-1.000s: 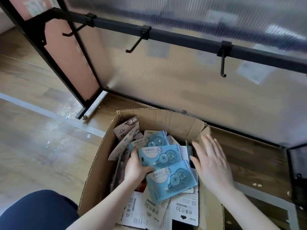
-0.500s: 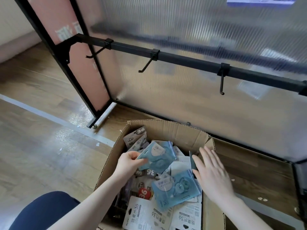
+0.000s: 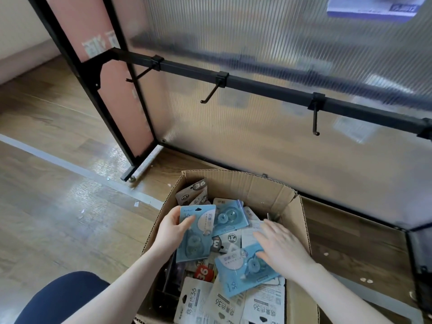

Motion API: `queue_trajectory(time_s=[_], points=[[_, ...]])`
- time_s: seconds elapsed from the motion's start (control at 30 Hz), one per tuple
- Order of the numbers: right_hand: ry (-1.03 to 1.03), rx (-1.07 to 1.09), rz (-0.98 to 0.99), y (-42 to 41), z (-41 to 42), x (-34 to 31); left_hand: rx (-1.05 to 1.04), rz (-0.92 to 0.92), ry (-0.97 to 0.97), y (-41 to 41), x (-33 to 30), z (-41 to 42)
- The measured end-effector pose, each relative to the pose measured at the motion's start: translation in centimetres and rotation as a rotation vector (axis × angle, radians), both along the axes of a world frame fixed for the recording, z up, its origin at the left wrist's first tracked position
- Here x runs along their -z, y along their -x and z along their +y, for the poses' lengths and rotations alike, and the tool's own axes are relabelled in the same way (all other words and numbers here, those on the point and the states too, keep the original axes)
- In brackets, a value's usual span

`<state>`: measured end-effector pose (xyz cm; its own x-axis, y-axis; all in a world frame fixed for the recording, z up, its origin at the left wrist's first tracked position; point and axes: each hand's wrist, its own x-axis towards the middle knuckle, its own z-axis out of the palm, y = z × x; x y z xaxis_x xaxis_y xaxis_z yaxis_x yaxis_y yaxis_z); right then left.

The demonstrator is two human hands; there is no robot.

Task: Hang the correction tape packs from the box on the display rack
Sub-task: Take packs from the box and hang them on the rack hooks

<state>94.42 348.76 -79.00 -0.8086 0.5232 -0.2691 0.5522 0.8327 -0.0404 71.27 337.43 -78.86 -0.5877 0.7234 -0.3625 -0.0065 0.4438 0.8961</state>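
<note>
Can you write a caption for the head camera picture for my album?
Left hand holds a blue tape pack over the cardboard box; right hand reaches for another below empty hooks.

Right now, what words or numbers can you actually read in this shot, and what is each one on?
"36": grey pack at the box's far left corner.
"36": blue pack the left hand holds.
"PET": round sticker mid-box.
"36": red pack.
"36": blue pack under the right hand, upside down.
"36": white packs nearest the camera.
Small print, and the sign top right: too blurred.
</note>
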Motion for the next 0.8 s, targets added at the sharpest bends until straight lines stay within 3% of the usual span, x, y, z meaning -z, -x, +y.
queue_trajectory(time_s=[0.13, 0.43, 0.57, 0.8], points=[[0.130, -0.083, -0.082, 1.3, -0.1, 0.9, -0.002, 0.077, 0.074, 0.3, 1.4, 0.2], [0.305, -0.113, -0.125, 3.7, -1.0, 3.0, -0.003, 0.020, 0.120, 0.3, 2.6, 0.0], [0.327, -0.087, -0.117, 3.9, -1.4, 3.3, 0.070, -0.046, 0.133, 0.2, 2.4, -0.3], [0.336, -0.052, -0.123, 3.6, -1.1, 3.6, 0.139, 0.013, 0.178, 0.2, 2.5, -0.3]])
